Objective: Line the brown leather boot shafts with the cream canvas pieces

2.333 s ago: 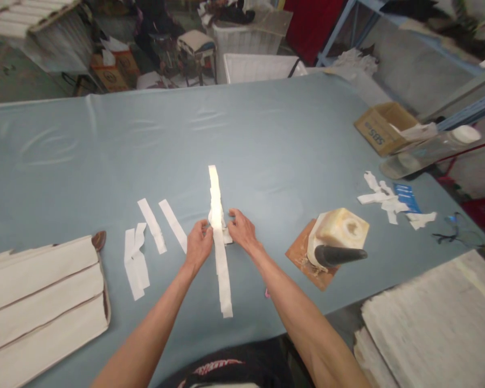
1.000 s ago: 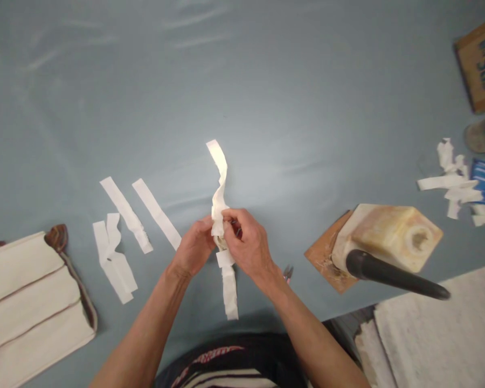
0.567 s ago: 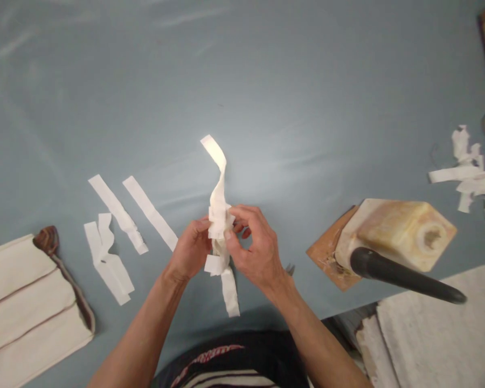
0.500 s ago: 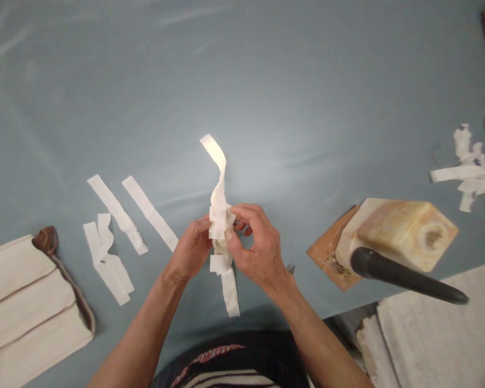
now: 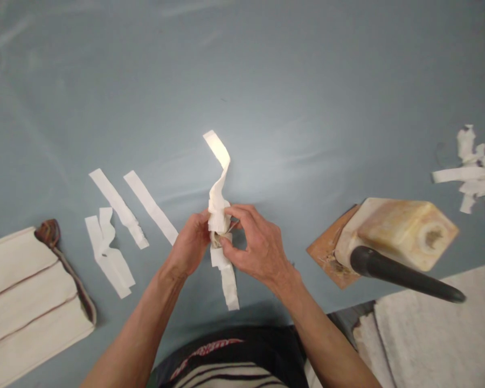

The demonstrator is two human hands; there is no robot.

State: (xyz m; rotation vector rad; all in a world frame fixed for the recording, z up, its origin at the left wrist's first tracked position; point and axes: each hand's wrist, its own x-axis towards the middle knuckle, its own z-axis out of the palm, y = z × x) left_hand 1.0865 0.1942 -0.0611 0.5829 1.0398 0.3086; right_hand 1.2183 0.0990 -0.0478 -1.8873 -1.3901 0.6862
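My left hand (image 5: 192, 243) is closed around the left side of a small bundle wrapped in white strips (image 5: 217, 220). From the right, my right hand (image 5: 255, 241) pinches the same bundle between thumb and fingers. A beige part shows at the bundle's middle, close to my right thumb; what it is I cannot make out. One long, twisted strip end (image 5: 219, 153) runs up and away from the bundle, and a shorter strip end (image 5: 229, 288) hangs towards my body. Left of my hands lie loose white strips (image 5: 149, 205), with a crumpled strip piece (image 5: 109, 256) below them.
A stained, cream-coloured container (image 5: 388, 226) with a black handle (image 5: 408, 275) stands on a brown board (image 5: 327, 248) at right. Torn white scraps (image 5: 471, 167) lie at the far right. A cream fabric item with brown trim (image 5: 28, 291) is at left on the blue-grey table (image 5: 291, 97).
My right thumb has moved down and left on the bundle, and more of the beige middle shows. The whole view has shifted slightly.
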